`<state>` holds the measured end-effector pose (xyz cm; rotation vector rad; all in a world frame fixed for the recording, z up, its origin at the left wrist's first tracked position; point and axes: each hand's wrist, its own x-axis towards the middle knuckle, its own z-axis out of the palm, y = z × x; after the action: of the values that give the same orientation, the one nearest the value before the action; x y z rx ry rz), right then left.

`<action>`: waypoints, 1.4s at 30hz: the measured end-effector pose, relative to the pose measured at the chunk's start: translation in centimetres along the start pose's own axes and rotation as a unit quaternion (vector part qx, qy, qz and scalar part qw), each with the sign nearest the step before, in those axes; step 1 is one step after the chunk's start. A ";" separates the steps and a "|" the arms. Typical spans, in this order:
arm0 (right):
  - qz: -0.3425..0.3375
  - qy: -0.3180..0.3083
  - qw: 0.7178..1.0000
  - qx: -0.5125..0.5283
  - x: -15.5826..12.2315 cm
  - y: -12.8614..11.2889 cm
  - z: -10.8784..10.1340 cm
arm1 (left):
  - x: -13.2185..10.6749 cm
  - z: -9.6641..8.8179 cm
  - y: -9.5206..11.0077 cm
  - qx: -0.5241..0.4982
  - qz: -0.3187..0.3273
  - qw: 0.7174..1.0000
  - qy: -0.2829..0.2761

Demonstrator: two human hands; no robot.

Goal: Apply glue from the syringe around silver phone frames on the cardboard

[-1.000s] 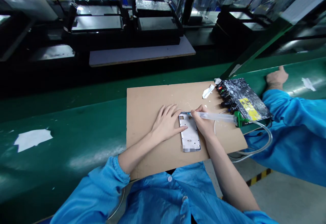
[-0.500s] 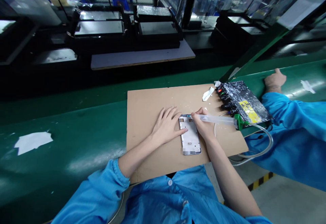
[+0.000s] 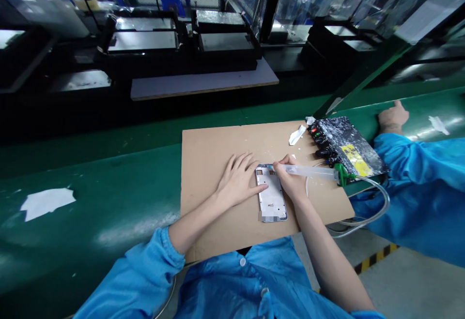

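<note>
A phone frame [image 3: 273,200], flat and silvery with a dark rim and small cut-outs, lies on a brown board [image 3: 210,164]. My left hand [image 3: 238,181] rests at its left side, fingers spread on the board and along the edge, with the thumb reaching over the frame's face. In my right hand [image 3: 292,182] is a clear dispensing syringe [image 3: 312,171], pinched near its front end. Its tip is at the top edge of the frame, mostly hidden by my fingers. A green cap [image 3: 341,174] joins the syringe's rear to a clear hose [image 3: 381,195].
Right of the board stands a black, speckled control box [image 3: 345,140] with knobs and a yellow label. Scraps of white paper [image 3: 298,135] lie nearby. Another person's hand [image 3: 393,117] rests on the green bench [image 3: 127,178] at right. Black trays [image 3: 145,43] stand behind.
Both hands, the syringe and the phone frame hold nearly the same places. The whole view has shifted very slightly.
</note>
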<state>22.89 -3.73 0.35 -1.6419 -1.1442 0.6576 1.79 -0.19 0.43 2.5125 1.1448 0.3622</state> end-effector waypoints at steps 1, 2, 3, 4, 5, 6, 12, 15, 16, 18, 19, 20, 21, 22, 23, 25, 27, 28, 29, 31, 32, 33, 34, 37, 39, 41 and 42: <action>0.001 0.000 1.000 -0.001 0.0 0.1 0.0 | 0.0 0.0 0.0 -0.001 0.000 1.000 0.000; 0.001 0.001 1.000 -0.001 0.0 0.1 0.0 | 0.0 0.0 0.0 -0.002 0.000 1.000 0.001; -0.001 0.001 1.000 0.000 0.0 0.2 0.0 | 0.0 0.0 0.0 -0.003 -0.001 1.000 0.001; -0.004 0.002 1.000 0.002 0.0 0.3 0.0 | 0.0 0.0 0.0 -0.002 -0.001 1.000 0.001; -0.008 0.002 1.000 0.004 0.0 0.4 0.0 | -0.1 0.1 0.0 -0.002 -0.002 1.000 0.001; -0.011 0.002 1.000 0.005 0.0 0.4 0.0 | -0.1 0.1 0.0 -0.001 -0.002 1.000 0.000; -0.018 0.003 1.000 0.002 0.0 0.2 0.0 | -0.1 0.3 -0.2 -0.001 0.003 1.000 0.007; -0.014 0.005 1.000 -0.002 0.0 0.1 0.0 | -0.1 0.4 -0.3 0.003 0.006 1.000 0.013; -0.015 0.004 1.000 -0.001 0.0 0.1 0.0 | -0.1 0.5 -0.3 0.004 0.007 1.000 0.014; -0.016 0.001 1.000 0.001 0.0 0.1 0.0 | -0.1 0.5 -0.3 0.004 0.008 1.000 0.014; -0.015 0.000 1.000 0.003 0.0 0.2 0.0 | -0.1 0.5 -0.3 0.004 0.007 1.000 0.012; -0.014 0.000 1.000 0.003 0.0 0.2 0.0 | -0.1 0.5 -0.3 0.004 0.006 1.000 0.011; -0.012 -0.001 1.000 0.003 0.0 0.2 0.0 | 0.0 0.5 -0.3 0.004 0.006 1.000 0.010; -0.011 -0.001 1.000 0.002 0.0 0.3 0.0 | 0.0 0.5 -0.3 0.005 0.006 1.000 0.010; -0.011 -0.001 1.000 0.002 0.0 0.3 0.0 | 0.0 0.5 -0.3 0.005 0.006 1.000 0.010; -0.013 -0.001 1.000 0.000 0.0 0.3 0.0 | 0.0 0.5 -0.3 0.005 0.006 1.000 0.009; -0.012 0.000 1.000 0.001 0.0 0.1 0.0 | -0.1 0.4 -0.2 0.006 0.005 1.000 0.007; -0.009 0.001 1.000 0.003 0.0 0.1 0.0 | -0.1 0.4 -0.2 0.006 0.004 1.000 0.006; -0.006 0.002 1.000 0.005 0.0 0.0 0.0 | -0.1 0.3 -0.2 0.006 0.004 1.000 0.004; 0.000 0.003 1.000 0.006 0.0 -0.3 0.0 | -0.1 0.2 -0.1 0.003 0.004 1.000 0.003; 0.001 0.005 1.000 0.005 0.0 -0.4 0.0 | -0.1 0.2 -0.1 0.002 0.004 1.000 0.002; -0.001 0.005 1.000 0.002 0.0 -0.5 0.0 | 0.0 0.2 -0.1 0.002 0.004 1.000 0.002; -0.003 0.005 1.000 0.000 0.0 -0.6 0.0 | 0.0 0.1 -0.1 0.002 0.003 1.000 0.001; -0.007 0.010 1.000 0.001 -0.1 -0.8 0.1 | 0.0 0.1 0.0 0.003 -0.001 1.000 0.000; -0.007 0.010 1.000 0.003 -0.1 -0.9 0.1 | 0.0 0.2 0.0 0.001 -0.001 1.000 0.002; -0.003 0.010 1.000 0.004 -0.2 -0.9 0.1 | 0.0 0.2 -0.1 -0.001 0.001 1.000 0.003; -0.001 0.009 1.000 0.004 -0.2 -0.9 0.1 | 0.0 0.3 -0.1 -0.001 0.002 1.000 0.003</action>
<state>22.37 -3.81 1.16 -1.6354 -1.1288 0.6438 1.80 -0.20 0.14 2.5146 1.1411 0.3714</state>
